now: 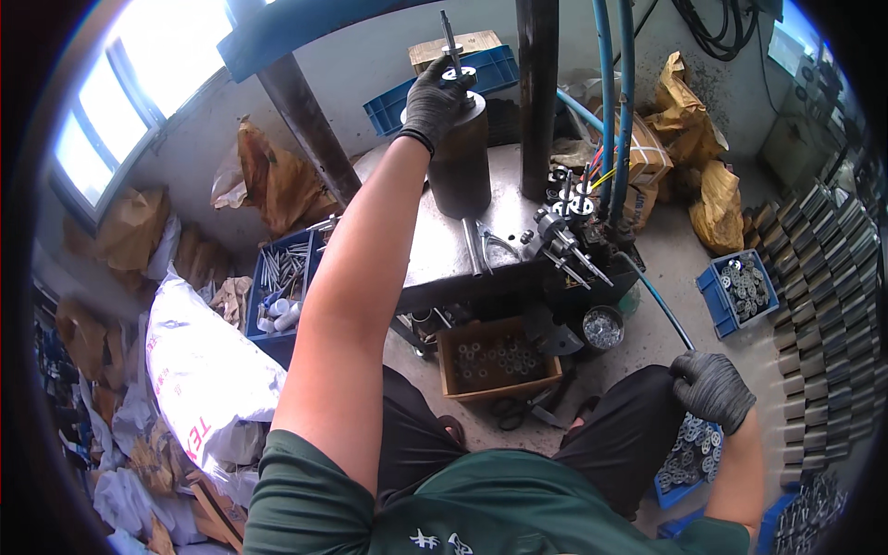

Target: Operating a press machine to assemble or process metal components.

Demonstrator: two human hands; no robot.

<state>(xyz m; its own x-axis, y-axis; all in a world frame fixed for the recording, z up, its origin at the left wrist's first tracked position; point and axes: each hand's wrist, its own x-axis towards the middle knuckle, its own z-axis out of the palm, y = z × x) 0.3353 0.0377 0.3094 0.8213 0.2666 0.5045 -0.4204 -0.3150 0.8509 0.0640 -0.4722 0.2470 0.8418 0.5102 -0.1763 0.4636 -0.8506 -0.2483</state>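
My left hand [435, 104], in a dark grey knit glove, reaches to the top of an upright metal cylinder [461, 176] on the steel bench plate [421, 245]. Its fingers are closed around the lower part of a thin upright metal shaft [450, 35] with round collars, and partly hide it. My right hand [714, 390], gloved alike, is wrapped round the end of a long metal lever [659, 301]. That lever slopes up to the machine at the bench's right side. A short metal bar [473, 248] and pliers [500, 242] lie in front of the cylinder.
Dark press columns [538, 102] flank the bench. Shafts with discs [566, 248] sit at its right. Below stand a wooden box [499, 393] of rings and a can [603, 327]. Blue bins [717, 310] of parts and stacked metal pieces [828, 305] line the right; a white sack [199, 361] leans left.
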